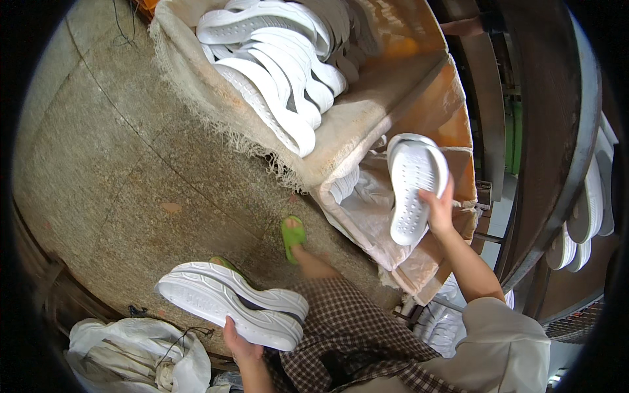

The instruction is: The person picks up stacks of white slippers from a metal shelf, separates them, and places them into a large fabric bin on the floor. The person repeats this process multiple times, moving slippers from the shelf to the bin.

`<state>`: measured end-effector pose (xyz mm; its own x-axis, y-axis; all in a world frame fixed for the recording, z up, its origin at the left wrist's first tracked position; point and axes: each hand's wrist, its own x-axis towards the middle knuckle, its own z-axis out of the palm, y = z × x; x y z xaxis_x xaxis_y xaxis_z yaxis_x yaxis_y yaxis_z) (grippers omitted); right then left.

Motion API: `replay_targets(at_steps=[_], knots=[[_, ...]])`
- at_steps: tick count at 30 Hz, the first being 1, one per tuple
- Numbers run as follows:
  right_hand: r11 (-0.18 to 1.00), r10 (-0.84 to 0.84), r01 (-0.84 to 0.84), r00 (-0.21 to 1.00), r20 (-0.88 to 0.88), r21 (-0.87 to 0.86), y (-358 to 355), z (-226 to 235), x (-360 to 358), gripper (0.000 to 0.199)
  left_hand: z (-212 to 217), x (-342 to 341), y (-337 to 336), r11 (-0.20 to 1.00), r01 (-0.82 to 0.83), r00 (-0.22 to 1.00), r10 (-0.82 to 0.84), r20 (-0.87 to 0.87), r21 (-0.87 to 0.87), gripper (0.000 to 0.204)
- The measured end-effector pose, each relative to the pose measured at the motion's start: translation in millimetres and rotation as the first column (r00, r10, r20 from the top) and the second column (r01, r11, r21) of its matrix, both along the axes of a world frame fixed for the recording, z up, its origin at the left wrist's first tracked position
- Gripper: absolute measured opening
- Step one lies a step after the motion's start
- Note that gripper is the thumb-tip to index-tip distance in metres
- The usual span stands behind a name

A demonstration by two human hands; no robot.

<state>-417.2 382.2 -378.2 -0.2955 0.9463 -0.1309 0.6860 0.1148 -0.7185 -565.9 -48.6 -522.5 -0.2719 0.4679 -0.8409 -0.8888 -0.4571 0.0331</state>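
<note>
My left hand (241, 342) grips a stacked pair of white shoe soles (229, 304) at lower left, fingers mostly hidden beneath them. On the right, my right hand (441, 209) is closed on the edge of a single white shoe sole (417, 183), its thumb on the dimpled inner face. That sole is held above a cloth-lined bin (367, 223), where part of some white soles shows inside. Beyond it, a larger cloth-lined bin (367, 121) holds a heap of white and grey soles (275, 72).
A white sack (85, 347) stuffed with pale material sits at lower left. At right runs a dark curved conveyor or rack (550, 131) with a metal rim, and more soles (583, 216) stand beyond it. My green slippers (293, 239) are on the stained concrete floor (131, 183).
</note>
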Motion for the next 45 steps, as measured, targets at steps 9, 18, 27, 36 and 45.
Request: replay_targets(at_steps=[9, 18, 27, 36, 45], knots=[[0.909, 0.101, -0.337, 0.75, 0.654, 0.246, 164.4, -235.1, 103.0, 0.077, -41.5, 96.9, 22.7, 0.978, 0.085, 0.996, -0.084, 0.016, -0.192, 0.056], [0.898, 0.02, -0.29, 0.777, 0.629, 0.33, 163.3, -361.3, 157.9, 0.088, -71.8, 168.1, 68.1, 0.932, 0.105, 0.994, -0.107, 0.013, -0.348, 0.051], [0.965, 0.242, -0.257, 0.785, 0.57, -0.055, 162.2, -346.1, 146.8, 0.092, -69.5, 177.1, 73.1, 0.915, 0.143, 0.978, -0.189, -0.088, -0.378, 0.054], [0.969, 0.215, -0.245, 0.759, 0.615, -0.036, 170.9, -361.1, 138.1, 0.074, -42.8, 159.5, 69.5, 0.935, 0.267, 0.961, -0.277, -0.012, -0.234, 0.07], [0.655, 0.543, -0.706, 0.688, -0.481, -0.27, -31.3, -116.6, 111.1, 0.078, 32.3, 133.2, 111.2, 0.862, 0.492, 0.866, -0.469, -0.173, 0.123, 0.068]])
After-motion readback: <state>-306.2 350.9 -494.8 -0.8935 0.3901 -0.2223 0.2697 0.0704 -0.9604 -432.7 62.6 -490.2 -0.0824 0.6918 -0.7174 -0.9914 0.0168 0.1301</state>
